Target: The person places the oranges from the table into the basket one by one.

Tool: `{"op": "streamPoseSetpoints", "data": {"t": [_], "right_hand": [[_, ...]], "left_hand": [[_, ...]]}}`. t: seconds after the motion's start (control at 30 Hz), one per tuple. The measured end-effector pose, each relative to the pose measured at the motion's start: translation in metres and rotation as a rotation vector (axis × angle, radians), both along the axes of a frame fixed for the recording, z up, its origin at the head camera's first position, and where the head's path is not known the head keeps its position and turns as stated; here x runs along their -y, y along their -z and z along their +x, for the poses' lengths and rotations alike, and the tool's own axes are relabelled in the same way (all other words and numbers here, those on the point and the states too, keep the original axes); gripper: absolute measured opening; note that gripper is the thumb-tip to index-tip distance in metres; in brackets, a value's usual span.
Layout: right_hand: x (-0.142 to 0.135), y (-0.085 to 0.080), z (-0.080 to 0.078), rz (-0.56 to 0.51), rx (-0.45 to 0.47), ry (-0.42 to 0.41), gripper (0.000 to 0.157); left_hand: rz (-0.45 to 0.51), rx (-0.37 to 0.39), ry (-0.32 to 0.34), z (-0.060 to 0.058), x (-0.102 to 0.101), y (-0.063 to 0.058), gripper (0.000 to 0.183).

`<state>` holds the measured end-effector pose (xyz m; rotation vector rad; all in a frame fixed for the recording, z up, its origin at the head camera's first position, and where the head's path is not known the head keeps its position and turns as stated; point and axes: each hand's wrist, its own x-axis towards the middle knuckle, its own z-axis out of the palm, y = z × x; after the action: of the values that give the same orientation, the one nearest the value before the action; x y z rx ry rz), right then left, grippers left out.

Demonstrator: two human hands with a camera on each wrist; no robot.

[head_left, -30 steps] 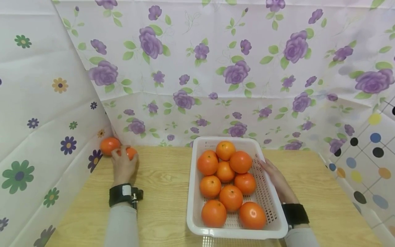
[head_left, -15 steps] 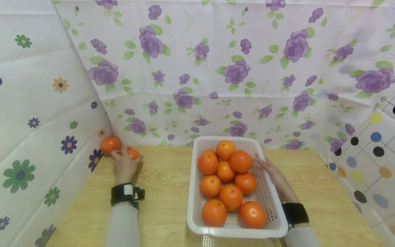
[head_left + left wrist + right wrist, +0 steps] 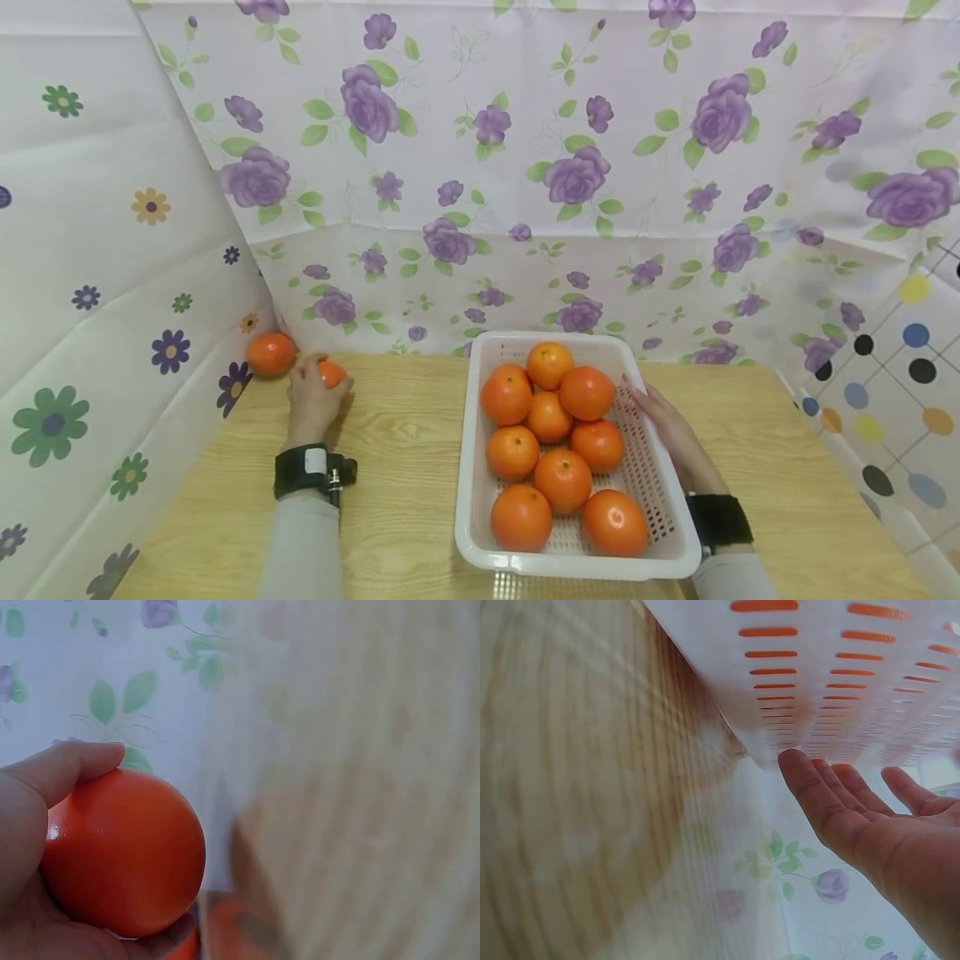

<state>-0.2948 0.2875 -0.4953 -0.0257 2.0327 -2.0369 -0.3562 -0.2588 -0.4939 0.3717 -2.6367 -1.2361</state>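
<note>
My left hand (image 3: 313,404) holds an orange (image 3: 331,374) at the far left of the table. In the left wrist view the thumb lies over the top of this smooth red-orange fruit (image 3: 127,855) and fingers curl beneath it. Another orange (image 3: 271,355) sits just left of the hand, by the wall corner. My right hand (image 3: 678,437) rests against the right side of a white plastic basket (image 3: 467,467). The right wrist view has its fingers (image 3: 810,791) stretched along the slotted wall. Several oranges (image 3: 562,480) lie inside the basket.
The wooden table (image 3: 397,475) meets a purple-flowered cloth (image 3: 450,275) at the back. A flower-print sheet (image 3: 112,333) stands along the left, and a dotted sheet (image 3: 892,400) on the right.
My left hand has shifted slightly right with its orange, opening a gap from the orange in the corner. The right hand and the basket stay put.
</note>
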Motion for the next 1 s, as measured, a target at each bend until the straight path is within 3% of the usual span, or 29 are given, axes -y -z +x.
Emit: {"op": "streamPoseSetpoints", "data": {"t": [0.27, 0.73, 1.0], "right_hand": [[-0.001, 0.0, -0.001, 0.027, 0.002, 0.008, 0.067], [-0.001, -0.001, 0.0, -0.008, -0.011, -0.008, 0.064], [-0.001, 0.0, -0.001, -0.008, -0.004, -0.003, 0.064]], "left_hand": [[0.046, -0.109, 0.047, -0.001, -0.011, -0.022, 0.064], [0.097, -0.137, 0.209, 0.008, -0.049, -0.065, 0.066], [0.096, -0.154, 0.271, 0.011, -0.067, -0.072, 0.064]]}}
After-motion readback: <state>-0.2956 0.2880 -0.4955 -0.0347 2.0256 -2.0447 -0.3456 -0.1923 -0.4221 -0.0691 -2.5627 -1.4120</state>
